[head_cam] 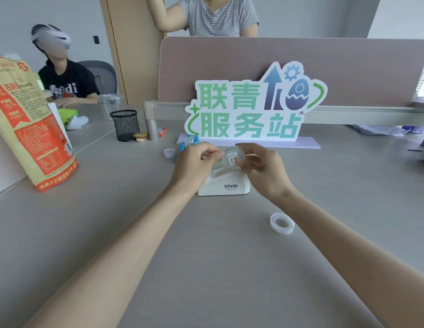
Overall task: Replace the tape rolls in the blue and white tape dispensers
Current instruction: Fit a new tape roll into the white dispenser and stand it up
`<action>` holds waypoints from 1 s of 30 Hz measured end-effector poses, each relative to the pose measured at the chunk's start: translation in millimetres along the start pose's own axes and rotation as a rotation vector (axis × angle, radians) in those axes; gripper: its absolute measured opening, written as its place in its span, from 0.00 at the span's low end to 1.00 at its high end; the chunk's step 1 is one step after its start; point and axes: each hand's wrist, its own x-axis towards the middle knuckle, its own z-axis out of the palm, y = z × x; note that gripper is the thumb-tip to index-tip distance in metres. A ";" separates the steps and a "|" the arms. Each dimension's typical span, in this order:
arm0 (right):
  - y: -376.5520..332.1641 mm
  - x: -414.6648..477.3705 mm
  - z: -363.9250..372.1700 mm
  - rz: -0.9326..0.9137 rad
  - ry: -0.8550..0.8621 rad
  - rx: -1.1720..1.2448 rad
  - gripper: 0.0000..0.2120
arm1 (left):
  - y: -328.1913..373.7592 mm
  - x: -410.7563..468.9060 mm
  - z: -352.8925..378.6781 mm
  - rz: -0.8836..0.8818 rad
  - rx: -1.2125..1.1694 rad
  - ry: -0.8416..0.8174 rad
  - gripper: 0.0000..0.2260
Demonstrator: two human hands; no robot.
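Above the white dispenser [224,184], my left hand [195,165] and right hand [260,166] pinch the tape roll [232,157], light, slick and rigid, best gripped by its rim.

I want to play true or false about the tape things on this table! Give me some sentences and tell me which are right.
1. Both hands hold a tape roll on its white hub just above the white dispenser. True: the left hand and the right hand pinch it from either side.
2. The white dispenser says VIVID. True.
3. A loose tape roll sits inside the black mesh cup. False: it lies on the table, near the right forearm.
4. The blue dispenser is in front of the white one, nearer the camera. False: it is behind the left hand, by the sign.
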 end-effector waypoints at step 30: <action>5.6 -6.1 -2.3 0.038 0.042 0.263 0.14 | -1.8 -0.3 -3.2 -0.107 -0.049 -0.052 0.05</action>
